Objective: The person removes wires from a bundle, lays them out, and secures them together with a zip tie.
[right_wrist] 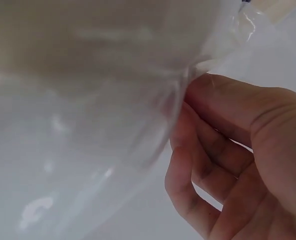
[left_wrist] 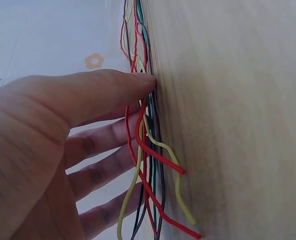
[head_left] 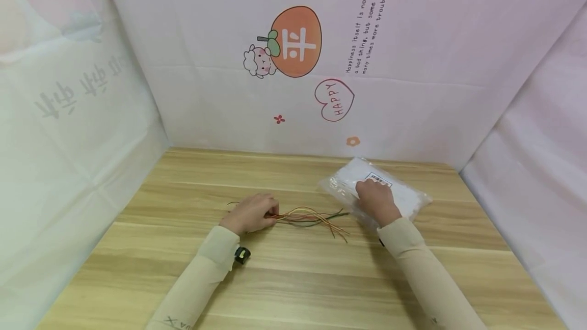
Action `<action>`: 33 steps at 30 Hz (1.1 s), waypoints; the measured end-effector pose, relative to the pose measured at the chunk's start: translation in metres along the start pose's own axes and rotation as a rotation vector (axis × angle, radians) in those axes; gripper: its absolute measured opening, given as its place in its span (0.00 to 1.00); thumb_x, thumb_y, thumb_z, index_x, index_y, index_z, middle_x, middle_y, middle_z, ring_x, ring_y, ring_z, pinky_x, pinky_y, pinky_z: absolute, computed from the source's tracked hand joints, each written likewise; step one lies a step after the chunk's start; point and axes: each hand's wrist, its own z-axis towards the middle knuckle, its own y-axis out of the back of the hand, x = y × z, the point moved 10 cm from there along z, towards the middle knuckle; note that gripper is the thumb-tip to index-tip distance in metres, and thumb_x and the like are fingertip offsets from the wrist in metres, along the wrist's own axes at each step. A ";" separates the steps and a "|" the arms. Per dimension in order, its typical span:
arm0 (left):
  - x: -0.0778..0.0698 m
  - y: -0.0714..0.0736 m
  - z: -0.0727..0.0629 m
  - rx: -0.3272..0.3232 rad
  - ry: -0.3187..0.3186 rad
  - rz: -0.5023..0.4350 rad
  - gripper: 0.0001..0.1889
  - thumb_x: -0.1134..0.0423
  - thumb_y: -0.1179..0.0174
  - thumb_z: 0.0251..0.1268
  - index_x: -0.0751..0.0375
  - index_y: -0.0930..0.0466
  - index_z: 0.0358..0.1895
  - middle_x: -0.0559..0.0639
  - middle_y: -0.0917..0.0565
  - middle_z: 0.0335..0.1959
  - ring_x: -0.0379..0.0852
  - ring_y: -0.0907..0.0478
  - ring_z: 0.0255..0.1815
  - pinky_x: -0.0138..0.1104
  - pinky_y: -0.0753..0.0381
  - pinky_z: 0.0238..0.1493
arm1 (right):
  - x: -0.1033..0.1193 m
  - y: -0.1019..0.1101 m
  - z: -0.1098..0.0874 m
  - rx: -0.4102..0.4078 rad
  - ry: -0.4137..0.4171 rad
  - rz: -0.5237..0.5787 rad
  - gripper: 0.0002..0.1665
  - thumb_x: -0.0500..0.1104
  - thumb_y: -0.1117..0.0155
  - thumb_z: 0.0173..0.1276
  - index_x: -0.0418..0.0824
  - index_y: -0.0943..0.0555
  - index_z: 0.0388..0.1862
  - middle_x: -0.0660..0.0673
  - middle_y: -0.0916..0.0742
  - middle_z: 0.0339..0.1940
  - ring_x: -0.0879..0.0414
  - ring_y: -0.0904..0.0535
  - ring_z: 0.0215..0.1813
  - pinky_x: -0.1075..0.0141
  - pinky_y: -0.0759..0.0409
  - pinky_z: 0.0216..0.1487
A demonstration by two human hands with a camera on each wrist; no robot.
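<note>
left hand (head_left: 252, 213) is pinching wires (head_left: 312, 217) mid-counter (head_left: 293, 289) | right hand (head_left: 377, 200) is gripping clear packet's (head_left: 350, 173) edge, rightward | wires: likely bending easily, wanting whole-bundle pinch | packet: probably slipping, wanting firm edge hold

Blurry plastic bag (right_wrist: 83, 135), right-wrist view

Red, yellow and green wires (left_wrist: 140, 134), wood-grained tabletop (head_left: 302, 284)
</note>
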 end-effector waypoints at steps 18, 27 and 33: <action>0.001 0.000 0.000 0.008 0.012 0.000 0.04 0.60 0.30 0.71 0.53 0.14 0.43 0.46 0.18 0.42 0.41 0.26 0.41 0.40 0.21 0.47 | -0.006 -0.006 -0.001 0.037 -0.009 0.030 0.09 0.39 0.30 0.71 0.34 0.17 0.32 0.36 0.12 0.33 0.41 0.15 0.33 0.42 0.16 0.35; -0.001 0.000 -0.001 0.014 0.018 0.003 0.05 0.60 0.30 0.71 0.54 0.15 0.43 0.47 0.17 0.43 0.42 0.26 0.41 0.40 0.22 0.47 | -0.009 -0.007 -0.003 0.062 -0.013 0.102 0.13 0.39 0.32 0.70 0.41 0.22 0.25 0.44 0.15 0.27 0.50 0.21 0.30 0.49 0.20 0.33; -0.001 0.000 -0.001 0.013 0.017 0.005 0.05 0.60 0.30 0.72 0.54 0.15 0.43 0.47 0.18 0.42 0.42 0.27 0.40 0.40 0.23 0.46 | -0.007 -0.006 -0.006 0.060 -0.006 0.141 0.19 0.36 0.36 0.65 0.45 0.30 0.17 0.48 0.22 0.22 0.52 0.28 0.27 0.56 0.28 0.29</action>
